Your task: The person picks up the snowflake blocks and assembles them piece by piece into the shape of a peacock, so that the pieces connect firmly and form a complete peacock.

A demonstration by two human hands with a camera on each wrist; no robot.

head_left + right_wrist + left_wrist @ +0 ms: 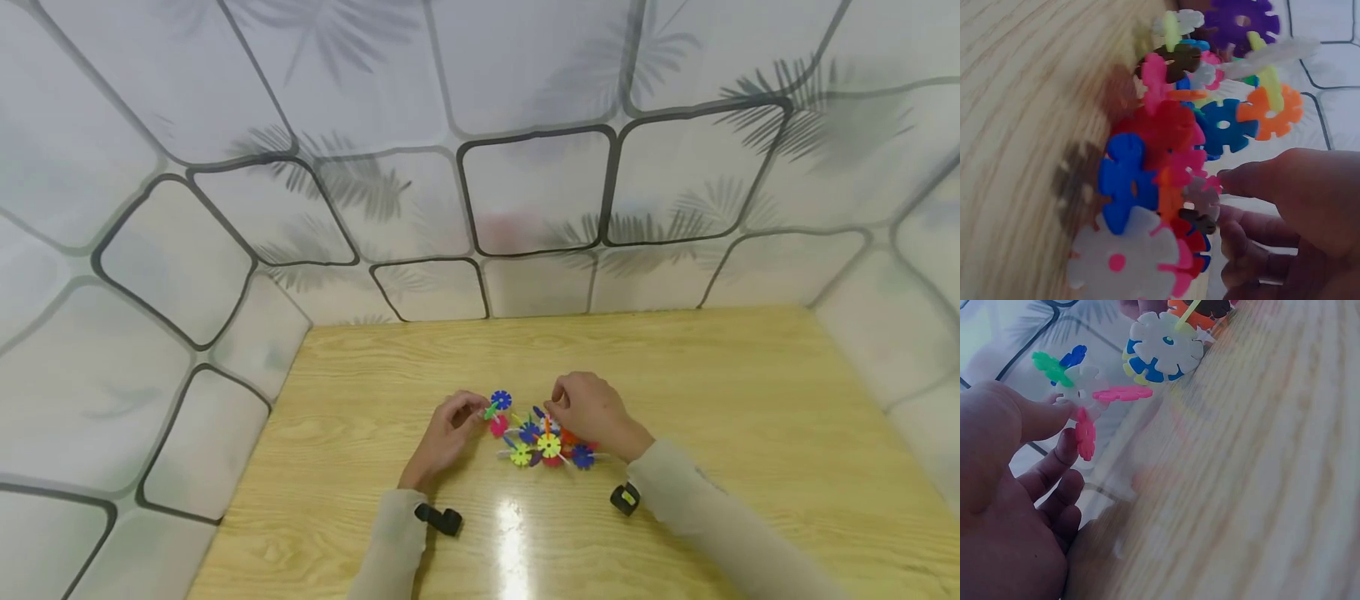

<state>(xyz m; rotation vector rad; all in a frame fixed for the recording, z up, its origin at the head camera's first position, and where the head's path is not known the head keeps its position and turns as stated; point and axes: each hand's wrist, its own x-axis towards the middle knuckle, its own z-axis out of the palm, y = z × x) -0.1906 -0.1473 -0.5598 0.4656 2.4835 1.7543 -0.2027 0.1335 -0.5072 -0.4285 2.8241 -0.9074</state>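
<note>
My left hand (448,433) pinches a small joined cluster of plastic snowflake discs between thumb and fingertips. In the left wrist view, that cluster has a white disc (1088,387) at its middle, with pink (1085,434), green (1052,367) and blue discs slotted round it. My right hand (592,412) is at the far right side of a multicoloured heap of snowflake discs (549,445). Its thumb and forefinger pinch the edge of a pale disc (1200,199) with pink beside it, in the right wrist view. The other fingers are curled loosely below.
The heap's discs stand and lean at many angles, including a purple one (1242,22), an orange one (1270,112) and a large white one (1116,259). They rest on a wood-grain table (360,367). A patterned wall covering (536,200) rises behind its far edge.
</note>
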